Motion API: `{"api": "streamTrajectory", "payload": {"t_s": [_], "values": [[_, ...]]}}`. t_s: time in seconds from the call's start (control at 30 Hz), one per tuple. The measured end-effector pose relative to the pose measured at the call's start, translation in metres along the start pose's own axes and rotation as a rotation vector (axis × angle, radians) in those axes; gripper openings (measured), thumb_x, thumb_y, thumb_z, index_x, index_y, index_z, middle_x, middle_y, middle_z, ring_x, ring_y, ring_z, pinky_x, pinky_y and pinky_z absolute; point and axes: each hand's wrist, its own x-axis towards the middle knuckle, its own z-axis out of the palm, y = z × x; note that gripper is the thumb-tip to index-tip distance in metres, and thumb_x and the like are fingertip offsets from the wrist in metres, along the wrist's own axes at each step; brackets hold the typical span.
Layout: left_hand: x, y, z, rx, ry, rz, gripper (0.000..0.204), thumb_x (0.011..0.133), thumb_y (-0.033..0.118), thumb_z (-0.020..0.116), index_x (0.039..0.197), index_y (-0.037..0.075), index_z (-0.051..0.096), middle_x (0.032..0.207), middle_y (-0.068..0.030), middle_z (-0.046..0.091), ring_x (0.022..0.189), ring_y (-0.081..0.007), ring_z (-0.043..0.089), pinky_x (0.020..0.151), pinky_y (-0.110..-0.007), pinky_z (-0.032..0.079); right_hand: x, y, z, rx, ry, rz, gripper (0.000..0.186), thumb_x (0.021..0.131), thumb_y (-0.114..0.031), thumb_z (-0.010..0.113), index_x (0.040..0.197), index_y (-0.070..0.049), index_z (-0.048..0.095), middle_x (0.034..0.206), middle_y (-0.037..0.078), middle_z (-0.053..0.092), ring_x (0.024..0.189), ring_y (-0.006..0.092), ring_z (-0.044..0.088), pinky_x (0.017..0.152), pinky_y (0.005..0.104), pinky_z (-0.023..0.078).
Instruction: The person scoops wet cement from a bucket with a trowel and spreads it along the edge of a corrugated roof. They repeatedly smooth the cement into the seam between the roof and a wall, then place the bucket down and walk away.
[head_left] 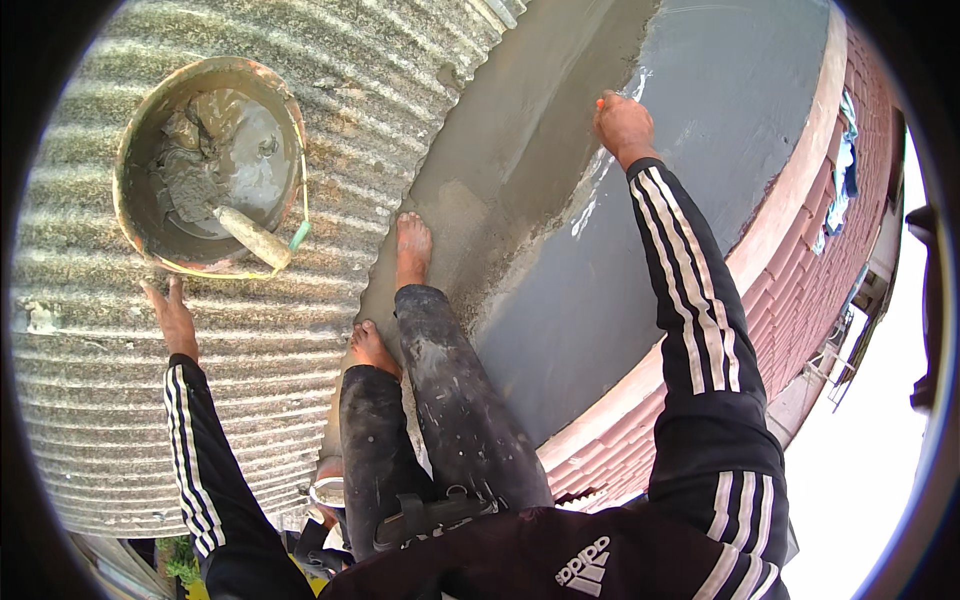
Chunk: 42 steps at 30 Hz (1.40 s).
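Note:
My right hand [625, 130] is closed around something with an orange end; the rest of it is hidden under my fist. It is over the grey mortar surface [700, 130], beside white streaks on it. My left hand [175, 322] is stretched out with its fingers apart, just below the near rim of a round bucket [128, 160]. It appears to hold nothing. Wet grey mortar [250, 150] lies inside the bucket. A tool with a pale, rounded handle [255, 238] leans out over the rim; its working end is sunk in the mortar.
Corrugated roofing sheet [340, 60] spreads under the bucket on the left. My bare feet [412, 250] are on a mortar strip along its edge. A raised pinkish border [775, 220] curves along the right, with reddish tiles [800, 275] sloping beyond it. Cloth [845, 170] lies on the tiles.

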Motion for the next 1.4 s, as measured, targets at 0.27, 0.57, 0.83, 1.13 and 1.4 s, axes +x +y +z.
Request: {"api": "streamTrajectory", "payload": {"t_s": [0.27,0.57,0.83,1.13,1.4], "values": [[-0.274,-0.146,0.007,-0.163,-0.031,-0.044,0.060,0.107,0.037,0.052,0.156,0.004,0.046,0.151,-0.0207,0.058,0.140,-0.0307,0.053,0.117,-0.037,0.039,-0.227,0.009,-0.181,0.652,0.341,-0.076,0.029,0.099,-0.034,0.071,0.092,-0.006,0.068,0.070,0.012,0.067,0.064,0.0244,0.064,0.066,0.0376,0.054],[-0.499,-0.252,0.200,-0.624,-0.007,-0.337,0.053,0.109,0.041,0.046,0.142,0.001,0.057,0.138,-0.0183,0.064,0.128,-0.0325,0.060,0.111,-0.041,0.044,-0.421,-0.018,-0.217,1.042,0.169,-0.173,0.018,0.105,-0.016,0.069,0.093,-0.002,0.068,0.078,-0.007,0.053,0.072,0.0030,0.043,0.063,0.0201,0.040],[-0.504,-0.132,0.224,-1.968,0.143,-0.257,0.056,0.112,0.044,0.044,0.151,0.003,0.053,0.143,-0.0101,0.064,0.129,-0.0224,0.060,0.115,-0.037,0.044,-0.401,-0.054,-0.208,0.931,-0.122,-0.367,0.024,0.105,-0.021,0.068,0.086,-0.006,0.064,0.075,-0.009,0.049,0.069,0.0023,0.039,0.059,0.0217,0.032],[-0.549,-0.050,0.236,-1.638,0.426,-0.161,0.071,0.110,0.057,0.041,0.147,-0.001,0.057,0.137,-0.0113,0.067,0.118,-0.0196,0.065,0.106,-0.032,0.048,-0.395,-0.163,-0.256,0.744,-0.208,-0.968,0.023,0.104,-0.019,0.068,0.089,-0.002,0.065,0.075,-0.006,0.052,0.071,0.0053,0.042,0.063,0.0254,0.039],[-0.608,-0.051,0.278,-1.158,0.518,-0.589,0.094,0.104,0.071,0.030,0.115,-0.013,0.071,0.117,-0.0343,0.070,0.114,-0.0423,0.067,0.102,-0.044,0.047,-0.465,-0.242,-0.289,0.679,-0.366,-1.296,0.010,0.102,-0.011,0.067,0.101,-0.002,0.071,0.078,-0.003,0.058,0.073,0.0065,0.048,0.066,0.0262,0.044]]}}
